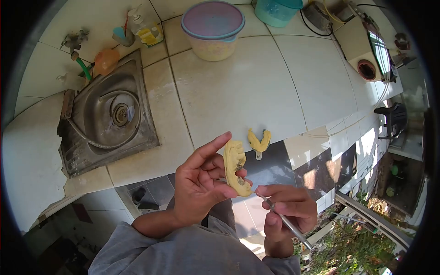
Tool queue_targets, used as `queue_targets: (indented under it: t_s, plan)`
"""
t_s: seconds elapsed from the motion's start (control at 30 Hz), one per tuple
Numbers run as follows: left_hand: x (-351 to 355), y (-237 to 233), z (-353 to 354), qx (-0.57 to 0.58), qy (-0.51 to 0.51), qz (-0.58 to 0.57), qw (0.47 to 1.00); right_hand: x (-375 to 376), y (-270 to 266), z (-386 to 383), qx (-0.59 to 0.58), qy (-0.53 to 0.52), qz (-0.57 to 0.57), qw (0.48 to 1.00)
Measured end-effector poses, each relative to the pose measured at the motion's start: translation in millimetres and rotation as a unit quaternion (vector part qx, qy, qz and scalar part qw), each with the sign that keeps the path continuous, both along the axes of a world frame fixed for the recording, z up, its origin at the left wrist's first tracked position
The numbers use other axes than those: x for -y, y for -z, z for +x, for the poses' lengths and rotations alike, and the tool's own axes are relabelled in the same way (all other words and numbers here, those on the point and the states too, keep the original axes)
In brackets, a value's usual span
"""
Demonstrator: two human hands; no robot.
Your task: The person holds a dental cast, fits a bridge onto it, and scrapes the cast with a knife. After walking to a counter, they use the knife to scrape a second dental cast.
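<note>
My left hand [198, 179] is closed around a pale yellow dental cast [233, 162], thumb at its lower end and fingers behind it. The cast is held on edge, with tooth shapes and some dark grey patches along its inner curve. A slim metal hand instrument [293, 230] lies in the grip of my right hand [293, 207]. Its front end points at the lower end of the cast; the working tip is too small to make out. Just beyond the cast, a horseshoe-shaped dental impression tray [258, 155] with yellow material sits at the counter edge, its handle marked M.
A white tiled counter [229, 96] spans the view, with a steel sink [151, 121] at left. Toward the back stand a lidded tub [212, 43], a soap bottle [147, 31], a teal container [277, 13] and a beige machine [362, 50]. Plants [353, 245] grow at lower right.
</note>
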State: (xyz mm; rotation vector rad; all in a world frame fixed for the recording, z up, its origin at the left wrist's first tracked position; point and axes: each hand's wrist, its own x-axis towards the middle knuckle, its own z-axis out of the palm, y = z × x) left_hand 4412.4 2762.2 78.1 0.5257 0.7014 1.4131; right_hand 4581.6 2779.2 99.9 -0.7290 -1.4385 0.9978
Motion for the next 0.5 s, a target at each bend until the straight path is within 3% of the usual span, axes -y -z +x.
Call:
queue_targets:
  t_s: [0.27, 0.5]
  plan:
    - [14.7, -85.3, -26.9, -0.046, -0.023, 0.126, 0.991, 7.6, -83.4, -30.1, 0.119, 0.009, 0.139, 0.983]
    - [29.2, -119.2, -46.7, -0.022, 0.048, 0.107, 0.993, 21.1, -116.3, -44.2, 0.114, -0.007, 0.198, 0.973]
